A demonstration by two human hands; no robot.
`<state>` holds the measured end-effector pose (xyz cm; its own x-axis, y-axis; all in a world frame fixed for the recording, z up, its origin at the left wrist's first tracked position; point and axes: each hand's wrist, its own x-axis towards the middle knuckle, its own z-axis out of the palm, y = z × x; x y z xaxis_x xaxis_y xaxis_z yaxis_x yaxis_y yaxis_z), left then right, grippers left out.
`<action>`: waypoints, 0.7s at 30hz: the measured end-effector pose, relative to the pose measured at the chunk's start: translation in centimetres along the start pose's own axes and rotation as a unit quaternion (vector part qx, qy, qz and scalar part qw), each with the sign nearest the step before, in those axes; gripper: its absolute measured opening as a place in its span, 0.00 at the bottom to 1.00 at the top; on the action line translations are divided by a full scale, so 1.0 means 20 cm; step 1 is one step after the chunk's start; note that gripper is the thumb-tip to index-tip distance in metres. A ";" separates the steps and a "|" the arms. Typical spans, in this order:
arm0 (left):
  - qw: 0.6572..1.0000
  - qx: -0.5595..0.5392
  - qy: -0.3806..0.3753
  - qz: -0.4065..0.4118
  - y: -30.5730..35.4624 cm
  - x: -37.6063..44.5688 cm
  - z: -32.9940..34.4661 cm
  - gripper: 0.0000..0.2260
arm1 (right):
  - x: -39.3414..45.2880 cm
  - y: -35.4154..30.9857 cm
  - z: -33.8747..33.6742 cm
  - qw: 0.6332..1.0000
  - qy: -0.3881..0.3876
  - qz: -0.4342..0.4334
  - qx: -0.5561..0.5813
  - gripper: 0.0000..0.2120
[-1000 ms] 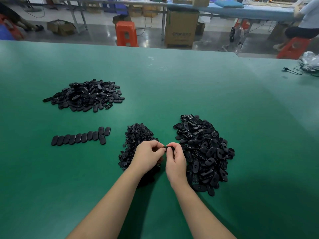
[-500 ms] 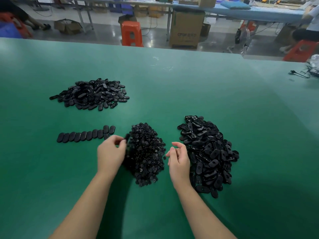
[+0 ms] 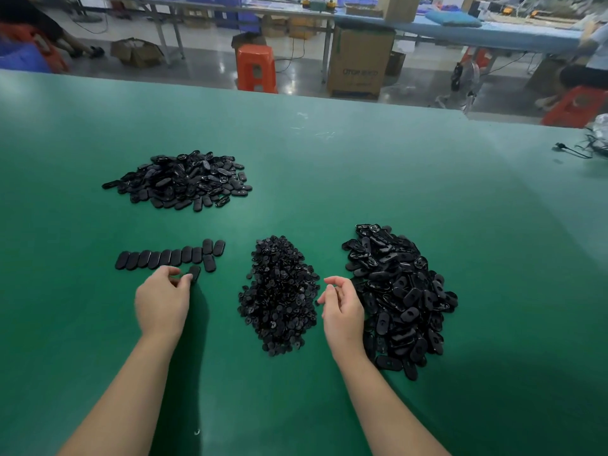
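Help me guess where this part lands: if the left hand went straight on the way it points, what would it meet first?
Probably the loose oval under the right end of the row, just beyond the piece the left hand holds; the row comes next. Depth is unclear.

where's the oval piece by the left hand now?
Head view, left of centre: the black oval piece is held at the fingertips of the left hand, just below the right end of the row of ovals, left of the small-parts pile.

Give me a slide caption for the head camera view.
Left hand holds a black oval piece beside the row; right hand idle by the small-parts pile.
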<state>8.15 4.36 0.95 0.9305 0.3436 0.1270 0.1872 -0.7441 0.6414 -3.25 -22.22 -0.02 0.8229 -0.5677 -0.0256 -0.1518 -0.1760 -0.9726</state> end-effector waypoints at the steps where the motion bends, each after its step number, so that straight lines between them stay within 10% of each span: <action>1: 1.000 0.002 0.008 0.007 0.01 -0.01 0.00 0.11 | 0.00 0.00 0.00 1.000 -0.001 0.001 -0.001 0.08; 8: 0.972 -0.015 -0.087 0.216 0.15 -0.16 0.13 0.09 | 0.00 0.00 0.01 1.000 0.001 0.001 -0.012 0.08; 21: 0.972 0.016 -0.106 0.208 0.19 -0.23 0.23 0.08 | 0.09 -0.08 -0.08 0.987 -0.070 -0.025 -0.144 0.07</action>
<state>5.98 -2.65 -0.72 0.9711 -0.1136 0.2099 -0.2125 -0.8117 0.5440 -2.37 -24.25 1.79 0.8980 -0.4389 -0.0300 -0.2413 -0.4345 -0.8678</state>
